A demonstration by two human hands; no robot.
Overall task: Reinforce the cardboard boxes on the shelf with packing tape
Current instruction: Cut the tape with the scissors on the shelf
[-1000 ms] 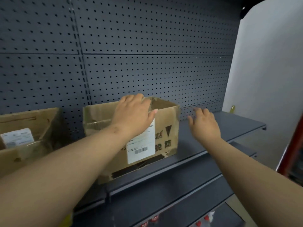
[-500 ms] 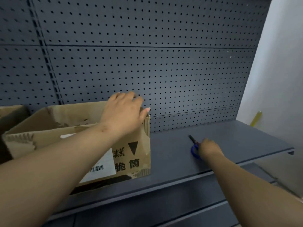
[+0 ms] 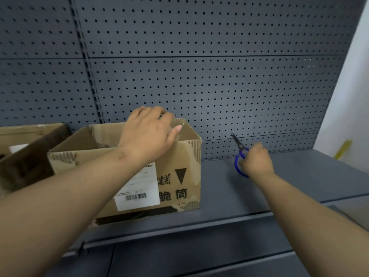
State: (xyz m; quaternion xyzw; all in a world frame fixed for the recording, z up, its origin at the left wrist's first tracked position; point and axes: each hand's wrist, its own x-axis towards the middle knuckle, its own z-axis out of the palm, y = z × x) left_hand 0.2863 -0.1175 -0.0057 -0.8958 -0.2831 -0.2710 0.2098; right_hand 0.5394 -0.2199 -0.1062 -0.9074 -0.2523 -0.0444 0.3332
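An open, worn cardboard box (image 3: 188,156) with a white shipping label and black printed characters stands on the grey shelf (image 3: 303,176). My left hand (image 3: 147,134) rests on its top right rim, fingers spread over the back edge beside a shiny strip of clear tape (image 3: 180,122). To the right of the box, my right hand (image 3: 256,161) grips blue-handled scissors (image 3: 238,156). They are lifted off the shelf, with the dark blades pointing up and left. No tape roll is in view.
A second open cardboard box (image 3: 30,134) stands at the far left, touching the first. A dark pegboard panel (image 3: 219,86) backs the shelf. A white wall with a yellow mark (image 3: 343,148) borders the right end. Lower shelf fronts run below.
My right hand has closed round the scissors and raised them from the shelf, blades now pointing up. My left hand has stayed on the box rim.
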